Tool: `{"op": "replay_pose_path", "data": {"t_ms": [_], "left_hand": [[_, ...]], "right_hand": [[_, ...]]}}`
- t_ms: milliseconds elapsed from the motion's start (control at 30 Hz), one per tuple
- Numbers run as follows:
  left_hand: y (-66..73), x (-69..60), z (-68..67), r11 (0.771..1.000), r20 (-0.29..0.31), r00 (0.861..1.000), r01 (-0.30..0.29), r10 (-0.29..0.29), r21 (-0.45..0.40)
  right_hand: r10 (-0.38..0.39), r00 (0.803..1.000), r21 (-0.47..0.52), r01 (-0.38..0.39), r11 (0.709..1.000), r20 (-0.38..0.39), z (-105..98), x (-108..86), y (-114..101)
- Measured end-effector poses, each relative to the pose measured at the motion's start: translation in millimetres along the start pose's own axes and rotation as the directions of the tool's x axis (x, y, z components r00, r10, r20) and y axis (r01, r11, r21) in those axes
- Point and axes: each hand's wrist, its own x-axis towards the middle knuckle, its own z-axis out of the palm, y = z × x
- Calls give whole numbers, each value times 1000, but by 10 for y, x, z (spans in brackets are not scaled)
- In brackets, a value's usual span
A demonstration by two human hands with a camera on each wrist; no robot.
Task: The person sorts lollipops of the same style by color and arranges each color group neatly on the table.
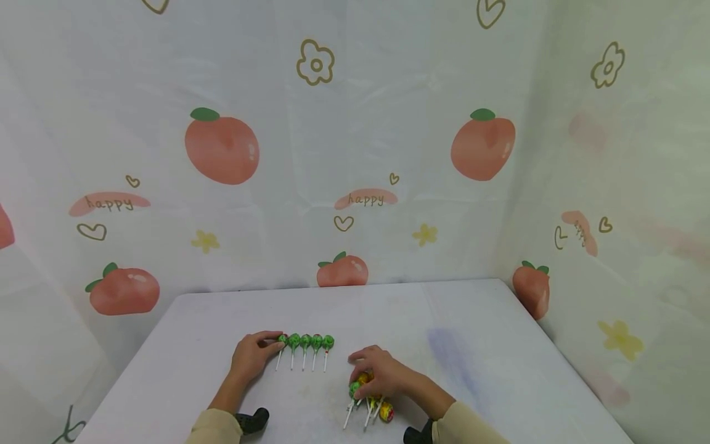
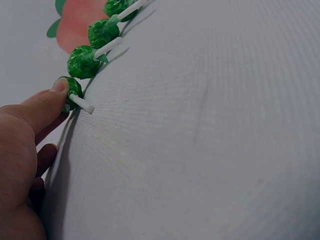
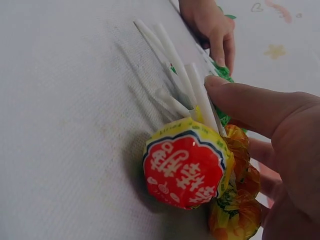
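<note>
A row of several green-wrapped lollipops (image 1: pixel 305 341) lies on the white table, white sticks towards me. My left hand (image 1: pixel 253 356) pinches the head of the leftmost green lollipop (image 2: pixel 74 95) between thumb and fingers. Over a loose pile to the right, my right hand (image 1: pixel 383 372) has its thumb and fingers around another green lollipop (image 1: pixel 354 389). Orange-yellow lollipops (image 3: pixel 236 212) lie under and beside that hand, partly hidden by it. A lollipop with a red and yellow wrapper (image 3: pixel 184 167) shows its printed top in the right wrist view.
The white table (image 1: pixel 444 308) has a bluish stain right of the right hand. A pale curtain (image 1: pixel 388 92) printed with peaches stands behind the table and along its right side. Black wrist-camera mounts (image 1: pixel 254 420) sit by both sleeves.
</note>
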Motion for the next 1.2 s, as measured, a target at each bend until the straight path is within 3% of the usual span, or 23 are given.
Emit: {"op": "replay_pose_path", "data": {"t_ms": [167, 400, 767, 967, 1200], "left_hand": [[-10, 8, 9, 1000, -7, 1000, -4, 4, 3], [-13, 8, 9, 1000, 1, 1000, 0, 0, 5], [-29, 29, 21, 1000, 2, 1000, 12, -12, 13], [-14, 21, 11, 1000, -8, 1000, 1, -1, 15], [-22, 17, 11, 1000, -9, 1000, -1, 1, 12]], "right_hand": [[-38, 999, 31, 38, 999, -14, -18, -10, -16], [-1, 994, 76, 9, 997, -109, -103, 25, -24], [5, 948, 107, 30, 994, -318, -380, 36, -90], [-8, 935, 123, 56, 991, -356, -486, 66, -40], [41, 926, 157, 20, 987, -375, -535, 184, 30]]}}
